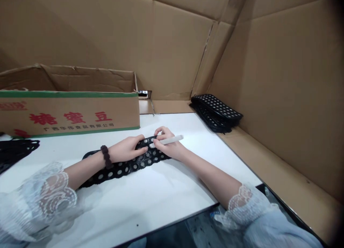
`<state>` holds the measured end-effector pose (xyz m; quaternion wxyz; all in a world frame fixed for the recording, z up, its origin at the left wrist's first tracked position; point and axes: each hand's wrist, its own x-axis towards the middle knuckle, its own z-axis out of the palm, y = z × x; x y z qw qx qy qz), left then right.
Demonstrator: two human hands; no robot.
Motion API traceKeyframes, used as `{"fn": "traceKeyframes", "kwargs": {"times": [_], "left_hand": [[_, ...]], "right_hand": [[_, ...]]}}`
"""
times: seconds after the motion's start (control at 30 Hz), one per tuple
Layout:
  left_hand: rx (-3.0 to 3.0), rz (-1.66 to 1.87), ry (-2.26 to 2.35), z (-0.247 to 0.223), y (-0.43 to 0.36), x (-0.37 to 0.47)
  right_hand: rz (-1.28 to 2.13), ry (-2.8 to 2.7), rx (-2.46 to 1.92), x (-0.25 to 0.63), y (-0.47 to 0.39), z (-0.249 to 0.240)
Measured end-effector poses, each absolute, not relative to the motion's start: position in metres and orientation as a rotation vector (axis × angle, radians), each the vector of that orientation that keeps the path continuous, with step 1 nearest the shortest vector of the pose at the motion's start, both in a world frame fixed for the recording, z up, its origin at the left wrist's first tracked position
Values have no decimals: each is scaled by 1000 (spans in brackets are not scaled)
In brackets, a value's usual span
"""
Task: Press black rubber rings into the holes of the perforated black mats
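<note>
A black piece with white dots (126, 168) lies flat on the white table (161, 190), slanting up to the right. My left hand (127, 149) rests on its upper part, thumb and forefinger apart, pressing on the fabric-like surface. In my right hand (169, 144) is a white pen-like tool (173, 139), held between thumb and fingers, its lower end pointing left at the dotted piece. The tool's tip is close to my left fingertips; whether it touches the piece cannot be made out.
An open cardboard box (80, 113) with red lettering stands at the back left. Black straps or cloth (16, 151) lie at the left edge. A stack of dotted black pieces (217, 112) sits at the back right, near cardboard walls (282, 97).
</note>
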<state>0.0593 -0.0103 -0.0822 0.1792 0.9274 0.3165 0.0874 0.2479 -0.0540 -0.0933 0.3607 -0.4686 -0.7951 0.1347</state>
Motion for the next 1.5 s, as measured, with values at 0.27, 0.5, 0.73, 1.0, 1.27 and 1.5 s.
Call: {"fn": "traceKeyframes", "kwargs": {"times": [0.27, 0.5, 0.73, 1.0, 1.27, 1.5], "left_hand": [[2476, 331, 904, -83, -8, 58], [2463, 377, 972, -87, -14, 63], [2587, 462, 905, -89, -18, 65], [2641, 353, 861, -88, -9, 60], [2816, 134, 1166, -83, -14, 60], [2478, -52, 982, -67, -10, 59]], "right_hand": [[199, -2090, -1227, 244, -55, -96], [23, -2142, -1311, 237, -54, -104], [-304, -2243, -1486, 223, -46, -111], [104, -2122, -1458, 239, -45, -98], [310, -2124, -1426, 243, -53, -94], [229, -2163, -1333, 241, -57, -98]]}}
